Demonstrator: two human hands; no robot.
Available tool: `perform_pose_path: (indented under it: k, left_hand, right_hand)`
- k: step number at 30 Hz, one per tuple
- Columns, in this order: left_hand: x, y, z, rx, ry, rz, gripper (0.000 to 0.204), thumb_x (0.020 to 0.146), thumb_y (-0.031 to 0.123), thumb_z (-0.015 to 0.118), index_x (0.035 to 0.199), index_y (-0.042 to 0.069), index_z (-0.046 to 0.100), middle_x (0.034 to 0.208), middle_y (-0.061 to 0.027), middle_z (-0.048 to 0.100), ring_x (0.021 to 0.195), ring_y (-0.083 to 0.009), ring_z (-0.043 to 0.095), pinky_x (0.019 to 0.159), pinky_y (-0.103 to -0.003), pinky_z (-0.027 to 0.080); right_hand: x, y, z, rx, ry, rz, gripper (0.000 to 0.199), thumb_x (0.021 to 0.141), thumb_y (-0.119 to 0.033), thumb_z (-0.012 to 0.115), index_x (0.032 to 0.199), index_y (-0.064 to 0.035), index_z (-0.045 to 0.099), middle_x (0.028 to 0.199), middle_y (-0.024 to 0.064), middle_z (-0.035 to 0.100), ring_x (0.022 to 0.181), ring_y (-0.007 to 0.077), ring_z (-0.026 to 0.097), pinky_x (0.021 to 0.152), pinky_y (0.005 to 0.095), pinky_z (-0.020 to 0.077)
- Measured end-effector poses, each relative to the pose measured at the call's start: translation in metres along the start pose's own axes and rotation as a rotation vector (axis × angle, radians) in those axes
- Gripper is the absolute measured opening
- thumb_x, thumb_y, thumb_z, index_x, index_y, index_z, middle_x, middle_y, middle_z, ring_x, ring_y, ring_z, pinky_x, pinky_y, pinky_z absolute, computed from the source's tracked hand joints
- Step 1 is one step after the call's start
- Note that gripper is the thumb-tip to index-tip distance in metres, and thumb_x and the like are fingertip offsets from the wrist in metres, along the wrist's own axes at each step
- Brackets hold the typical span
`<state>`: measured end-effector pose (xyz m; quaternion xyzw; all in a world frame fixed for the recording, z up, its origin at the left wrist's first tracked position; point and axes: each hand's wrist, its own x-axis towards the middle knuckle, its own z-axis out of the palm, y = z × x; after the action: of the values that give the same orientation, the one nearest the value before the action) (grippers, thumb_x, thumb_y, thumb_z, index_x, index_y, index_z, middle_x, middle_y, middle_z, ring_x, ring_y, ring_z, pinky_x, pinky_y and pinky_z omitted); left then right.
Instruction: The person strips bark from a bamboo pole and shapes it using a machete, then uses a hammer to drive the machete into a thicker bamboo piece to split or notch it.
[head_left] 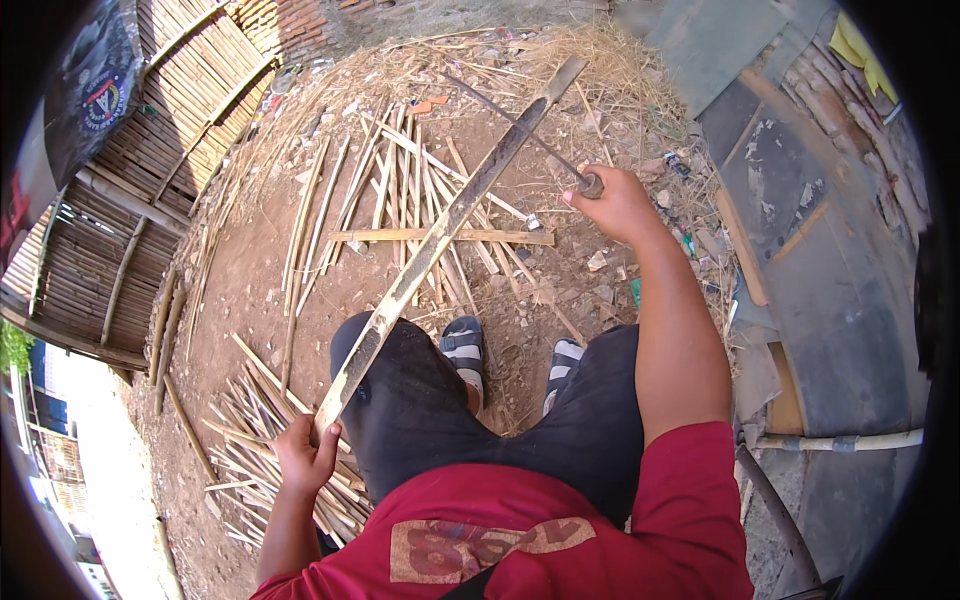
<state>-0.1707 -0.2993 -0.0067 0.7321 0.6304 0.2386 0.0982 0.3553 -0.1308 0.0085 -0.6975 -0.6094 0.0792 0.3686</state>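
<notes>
A long split bamboo strip [432,243] slants up and away across my left thigh. Its near end is in my left hand [306,456], with the fingers closed around it. My right hand [622,207] is wrapped round the wooden handle of a long, thin-bladed knife [555,152]. The dark blade points away and to the left, crossing the strip near its far end. Whether the blade bites into the bamboo there, I cannot tell.
Several thin bamboo strips [400,180] lie spread on the dirt ahead, with a flat wooden slat [480,237] across them. Another pile of strips [262,470] lies beside my left leg. Bamboo slat panels [130,240] stand at left; dark boards [840,290] line the right.
</notes>
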Motion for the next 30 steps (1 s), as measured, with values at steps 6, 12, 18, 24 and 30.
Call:
perform_pose_path:
  k: [6, 12, 18, 24, 30]
  left_hand:
    - [0.004, -0.002, 0.004, 0.068, -0.065, 0.016, 0.036, 0.089, 0.028, 0.078, 0.077, 0.000, 0.058, 0.060, -0.0148, 0.052, 0.051, -0.0277, 0.052, 0.051, -0.039, 0.042]
    - [0.001, 0.005, 0.000, -0.035, -0.022, 0.021, 0.032, 0.088, 0.023, 0.078, 0.077, 0.000, 0.057, 0.058, -0.0143, 0.051, 0.050, -0.0268, 0.049, 0.051, -0.039, 0.041]
    - [-0.001, -0.006, 0.004, 0.010, -0.027, -0.023, 0.037, 0.089, 0.028, 0.078, 0.077, 0.001, 0.056, 0.056, -0.0137, 0.050, 0.049, -0.0273, 0.048, 0.050, -0.039, 0.040]
    - [0.005, 0.001, 0.010, -0.078, -0.090, -0.032, 0.037, 0.093, 0.029, 0.076, 0.077, 0.001, 0.057, 0.058, -0.0100, 0.049, 0.053, -0.0186, 0.044, 0.051, -0.036, 0.038]
    - [0.000, 0.007, 0.005, -0.177, -0.143, -0.051, 0.034, 0.099, 0.028, 0.069, 0.084, 0.000, 0.059, 0.061, 0.0026, 0.050, 0.059, -0.0061, 0.040, 0.052, -0.028, 0.033]
  right_hand:
    - [-0.013, -0.048, 0.006, -0.079, -0.413, -0.312, 0.037, 0.082, -0.036, 0.082, 0.102, -0.0065, 0.073, 0.090, 0.0181, 0.072, 0.087, 0.0392, 0.070, 0.076, 0.0455, 0.0546]
    - [-0.013, -0.056, 0.006, -0.096, -0.351, -0.318, 0.033, 0.083, -0.036, 0.081, 0.103, -0.0107, 0.076, 0.089, 0.0181, 0.073, 0.087, 0.0389, 0.070, 0.077, 0.0484, 0.0547]
    - [-0.003, -0.015, -0.008, -0.032, -0.077, -0.011, 0.043, 0.084, -0.041, 0.080, 0.114, -0.0114, 0.074, 0.095, 0.0203, 0.073, 0.093, 0.0394, 0.071, 0.080, 0.0460, 0.0559]
    - [-0.023, -0.063, 0.011, -0.082, -0.334, -0.454, 0.029, 0.079, -0.031, 0.081, 0.096, -0.0101, 0.071, 0.084, 0.0169, 0.071, 0.084, 0.0409, 0.068, 0.074, 0.0485, 0.0537]
    - [-0.012, -0.051, 0.003, 0.004, -0.272, -0.356, 0.027, 0.081, -0.031, 0.080, 0.095, -0.0082, 0.073, 0.078, 0.0187, 0.070, 0.075, 0.0396, 0.068, 0.067, 0.0468, 0.0518]
